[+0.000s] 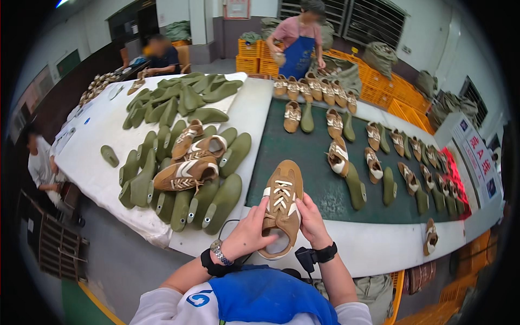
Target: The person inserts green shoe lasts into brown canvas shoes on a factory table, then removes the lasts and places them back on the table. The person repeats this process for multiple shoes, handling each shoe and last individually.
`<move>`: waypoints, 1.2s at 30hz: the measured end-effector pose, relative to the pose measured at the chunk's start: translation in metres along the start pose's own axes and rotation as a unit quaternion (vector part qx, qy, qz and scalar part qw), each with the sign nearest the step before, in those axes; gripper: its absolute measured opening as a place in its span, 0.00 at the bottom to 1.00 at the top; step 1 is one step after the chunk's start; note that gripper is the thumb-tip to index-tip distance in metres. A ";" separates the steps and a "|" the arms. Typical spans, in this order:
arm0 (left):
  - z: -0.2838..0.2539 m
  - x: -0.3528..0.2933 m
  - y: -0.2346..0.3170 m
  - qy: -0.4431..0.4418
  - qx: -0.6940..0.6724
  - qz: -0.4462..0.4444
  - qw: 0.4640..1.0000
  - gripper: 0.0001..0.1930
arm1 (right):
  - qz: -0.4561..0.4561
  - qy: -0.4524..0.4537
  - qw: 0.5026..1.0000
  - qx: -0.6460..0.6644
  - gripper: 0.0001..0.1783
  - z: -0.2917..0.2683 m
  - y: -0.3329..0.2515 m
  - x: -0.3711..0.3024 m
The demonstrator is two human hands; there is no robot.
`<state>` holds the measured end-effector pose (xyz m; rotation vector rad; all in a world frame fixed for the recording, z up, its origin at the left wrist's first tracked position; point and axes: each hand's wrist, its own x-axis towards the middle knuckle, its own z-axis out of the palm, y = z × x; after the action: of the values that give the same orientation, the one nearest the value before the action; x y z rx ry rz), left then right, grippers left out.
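Observation:
Between my two hands I hold a brown sneaker with white laces and white side stripes, its toe pointing away from me and its opening toward me. My left hand grips the shoe's left side, the thumb at the opening's edge. My right hand is closed on the right side. To the left, more brown sneakers lie on a pile of green shoe lasts. On my right, a dark green conveyor belt carries sneakers and green lasts.
White-covered table on the left; white ledge along the belt's near side, with one sneaker. A person in a blue apron stands across the belt. Others sit at left. Orange crates line the back.

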<state>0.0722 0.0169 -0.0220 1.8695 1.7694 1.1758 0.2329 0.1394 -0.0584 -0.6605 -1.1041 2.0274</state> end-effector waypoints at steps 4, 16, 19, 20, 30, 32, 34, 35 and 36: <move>0.008 -0.009 0.002 -0.008 0.095 -0.007 0.995 0.30 | -0.204 0.076 0.947 -0.237 0.27 0.008 0.001 -0.022; 0.014 0.002 0.034 0.030 0.180 0.130 0.975 0.17 | -0.382 0.060 0.683 -0.619 0.23 0.033 -0.037 -0.093; 0.015 0.002 0.045 0.032 0.154 0.121 0.980 0.23 | -0.372 0.102 0.694 -0.608 0.22 0.028 -0.031 -0.094; 0.015 0.001 0.049 0.026 0.147 0.117 0.982 0.24 | -0.357 0.107 0.697 -0.613 0.21 0.027 -0.029 -0.094; 0.009 -0.005 0.022 -0.010 0.095 0.037 0.995 0.29 | -0.286 -0.032 0.775 -0.563 0.07 0.008 -0.020 -0.089; 0.002 -0.006 0.015 -0.041 0.067 -0.011 0.997 0.30 | -0.277 -0.078 0.794 -0.535 0.05 0.001 -0.020 -0.091; 0.000 -0.007 0.014 -0.039 0.087 0.017 0.995 0.30 | -0.213 -0.107 0.826 -0.511 0.07 -0.002 -0.021 -0.091; 0.000 -0.006 0.015 -0.043 0.104 0.045 0.993 0.30 | -0.246 -0.087 0.828 -0.497 0.09 -0.002 -0.021 -0.089; 0.001 -0.004 0.016 -0.060 0.160 0.114 0.979 0.30 | -0.286 -0.060 0.817 -0.497 0.12 0.002 -0.021 -0.086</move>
<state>0.0842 0.0106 -0.0120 2.3282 1.7987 0.8625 0.2912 0.0781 -0.0316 -0.5636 -2.1498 0.8774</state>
